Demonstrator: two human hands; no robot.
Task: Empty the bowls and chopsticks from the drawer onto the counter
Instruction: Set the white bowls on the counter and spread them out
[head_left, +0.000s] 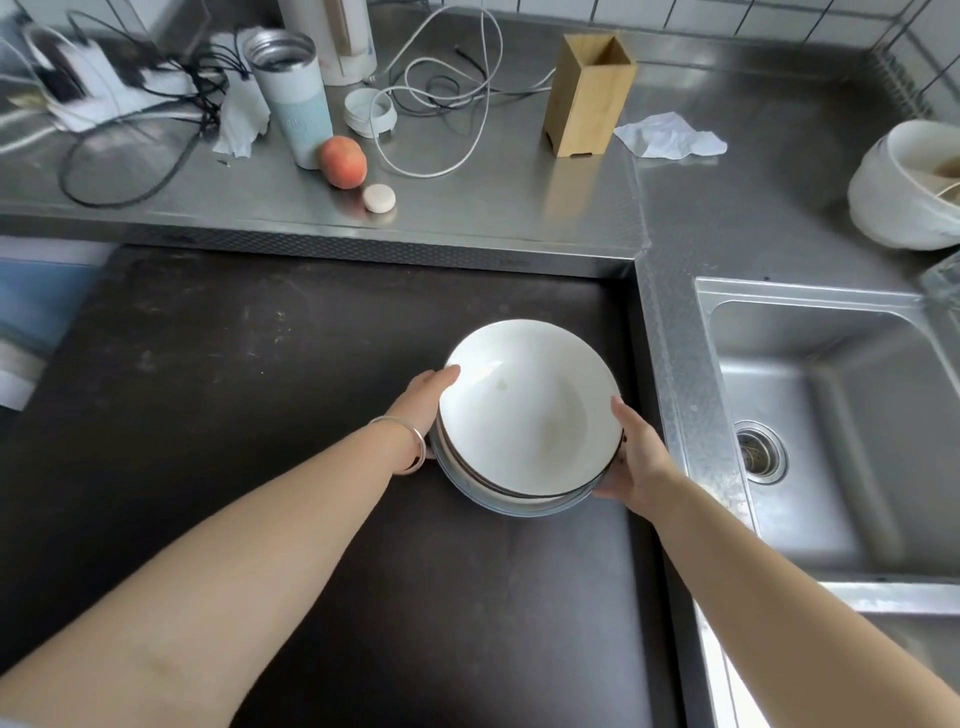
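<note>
A stack of white bowls (524, 410) with dark rims sits over the dark open drawer (234, 395), near its right side. My left hand (423, 400) grips the stack's left rim, a silver bangle on the wrist. On the opposite rim, my right hand (636, 452) holds the stack. The steel counter (467, 202) runs along the far side of the drawer. No chopsticks show inside the drawer. A wooden chopstick holder (589, 93) stands upright on the counter; I cannot see into it.
On the counter lie a peach (343, 161), a white tumbler (293, 98), tangled cables (441, 88), a small round white object (379, 198), a crumpled tissue (670, 136) and a white bowl (914, 187) at far right. A steel sink (831, 431) lies right of the drawer.
</note>
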